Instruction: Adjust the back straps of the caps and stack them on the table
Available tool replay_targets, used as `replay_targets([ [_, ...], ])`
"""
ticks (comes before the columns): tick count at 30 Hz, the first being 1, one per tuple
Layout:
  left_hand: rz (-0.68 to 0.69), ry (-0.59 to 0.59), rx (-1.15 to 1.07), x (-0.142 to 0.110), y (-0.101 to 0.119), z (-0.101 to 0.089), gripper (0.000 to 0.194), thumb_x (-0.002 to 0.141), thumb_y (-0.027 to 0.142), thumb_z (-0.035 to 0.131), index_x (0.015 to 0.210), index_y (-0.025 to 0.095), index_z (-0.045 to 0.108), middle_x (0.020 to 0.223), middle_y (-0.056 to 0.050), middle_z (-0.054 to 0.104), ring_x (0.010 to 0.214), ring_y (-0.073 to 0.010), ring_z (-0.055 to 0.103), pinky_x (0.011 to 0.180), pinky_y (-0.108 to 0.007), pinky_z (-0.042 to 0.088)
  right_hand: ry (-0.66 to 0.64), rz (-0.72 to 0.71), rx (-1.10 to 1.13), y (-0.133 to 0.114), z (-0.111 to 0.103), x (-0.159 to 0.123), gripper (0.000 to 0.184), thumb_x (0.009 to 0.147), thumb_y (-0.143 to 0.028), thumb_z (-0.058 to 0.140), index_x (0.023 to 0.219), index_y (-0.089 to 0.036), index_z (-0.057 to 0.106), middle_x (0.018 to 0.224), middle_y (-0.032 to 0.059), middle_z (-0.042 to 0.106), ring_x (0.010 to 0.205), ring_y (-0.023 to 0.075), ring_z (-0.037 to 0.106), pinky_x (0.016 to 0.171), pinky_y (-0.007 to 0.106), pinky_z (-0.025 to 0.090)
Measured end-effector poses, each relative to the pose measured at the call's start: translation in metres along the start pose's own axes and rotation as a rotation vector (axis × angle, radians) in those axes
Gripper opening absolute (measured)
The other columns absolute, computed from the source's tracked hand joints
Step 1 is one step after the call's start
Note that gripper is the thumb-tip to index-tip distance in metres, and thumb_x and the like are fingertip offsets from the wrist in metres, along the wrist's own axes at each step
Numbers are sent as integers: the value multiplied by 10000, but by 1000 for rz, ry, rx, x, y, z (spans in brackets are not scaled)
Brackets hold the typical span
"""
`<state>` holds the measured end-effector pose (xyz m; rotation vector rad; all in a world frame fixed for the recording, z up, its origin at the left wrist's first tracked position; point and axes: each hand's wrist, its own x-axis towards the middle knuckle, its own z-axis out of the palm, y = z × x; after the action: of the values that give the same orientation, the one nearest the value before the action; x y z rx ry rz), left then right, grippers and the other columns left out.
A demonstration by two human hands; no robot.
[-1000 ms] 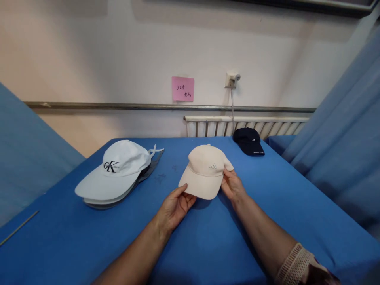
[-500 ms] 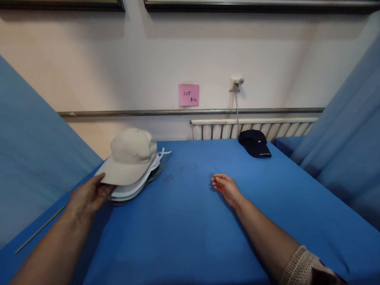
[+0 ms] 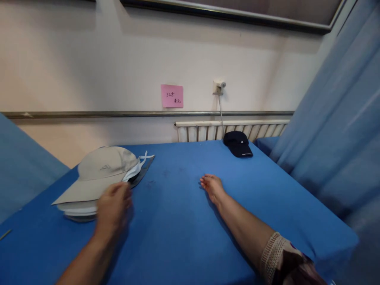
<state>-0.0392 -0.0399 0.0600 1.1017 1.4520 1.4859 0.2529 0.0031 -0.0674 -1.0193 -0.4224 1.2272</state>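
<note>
On the left of the blue-covered table, a beige baseball cap (image 3: 102, 166) tops a stack of several hats, its brim facing front left. White and grey brims show under it, and a white tie strap (image 3: 145, 157) sticks out on the right. My left hand (image 3: 114, 202), smeared by motion, is in front of the stack's right side and overlaps the brim in view; its curled fingers are mostly hidden. Over the middle of the table, my right hand (image 3: 213, 187) holds nothing, its fingers loosely bent and slightly apart. A dark navy cap (image 3: 238, 143) lies at the far right edge.
The blue table cover (image 3: 175, 225) reaches back to a white radiator (image 3: 202, 132) below a wall rail. Blue curtains (image 3: 329, 114) hang on both sides. A pink note (image 3: 172, 96) and a socket with a plugged-in cord (image 3: 219, 88) are on the wall. A thin stick (image 3: 5, 234) lies far left.
My left hand has let go of the beige cap's brim and moved right. The cap now rests on the stack. The view has turned, while my right hand stays over the table.
</note>
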Motion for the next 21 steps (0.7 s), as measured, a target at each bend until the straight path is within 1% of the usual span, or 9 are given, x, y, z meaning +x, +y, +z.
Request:
replay_targets([
  [2,-18,-175,56,-19,-13,59,241,700,374,674,818,195,563,539,81,466,394,-65,393,367,-166,290,105,-50,10,-12,-13,23,250,638,-169,695,853,-209,575,713,3,629,670,151,656,608,270,547],
  [4,-22,-376,146,-34,-34,108,217,743,406,601,806,205,553,514,86,431,391,-78,375,388,-182,277,228,-111,13,-32,-35,49,330,641,-172,667,951,-220,563,688,-43,586,636,120,624,601,233,530],
  [5,-1,-474,202,-40,-46,126,224,769,428,554,789,205,548,506,86,418,393,-83,364,398,-191,275,285,-142,15,-44,-49,61,381,643,-178,657,1008,-225,556,690,-58,572,636,108,614,607,218,523],
  [7,27,-558,233,-47,-67,147,223,738,410,587,729,188,574,541,55,483,461,-96,424,459,-209,330,384,-202,20,-70,-77,84,465,653,-197,642,1104,-238,537,721,-72,567,665,94,611,637,201,514],
  [9,125,-700,288,-49,-81,154,201,751,379,595,732,180,608,615,29,543,573,-116,492,554,-227,384,437,-236,30,-93,-102,103,493,662,-206,639,1142,-253,538,780,-64,595,731,95,629,689,204,515],
  [11,174,-794,332,-47,-86,152,195,791,369,570,771,182,621,653,22,563,627,-127,514,607,-240,402,450,-243,42,-109,-120,119,454,666,-213,657,1110,-264,572,838,-46,627,786,107,645,727,224,518],
  [15,47,-786,278,-39,-83,146,220,829,396,536,851,185,592,664,21,592,590,-127,525,603,-255,427,464,-231,77,-124,-131,146,317,656,-182,710,954,-233,616,822,-31,647,770,119,651,711,238,519],
  [18,-27,-785,214,-36,-82,146,225,811,397,570,872,181,583,682,14,616,569,-120,536,581,-254,435,503,-258,120,-124,-129,159,258,659,-145,731,874,-203,600,760,-46,631,707,98,636,670,210,513],
  [21,-77,-806,157,-34,-83,145,225,796,386,600,873,175,581,688,9,626,547,-110,539,556,-247,433,576,-314,172,-119,-127,162,258,676,-126,750,843,-191,564,713,-78,588,653,76,612,644,190,515],
])
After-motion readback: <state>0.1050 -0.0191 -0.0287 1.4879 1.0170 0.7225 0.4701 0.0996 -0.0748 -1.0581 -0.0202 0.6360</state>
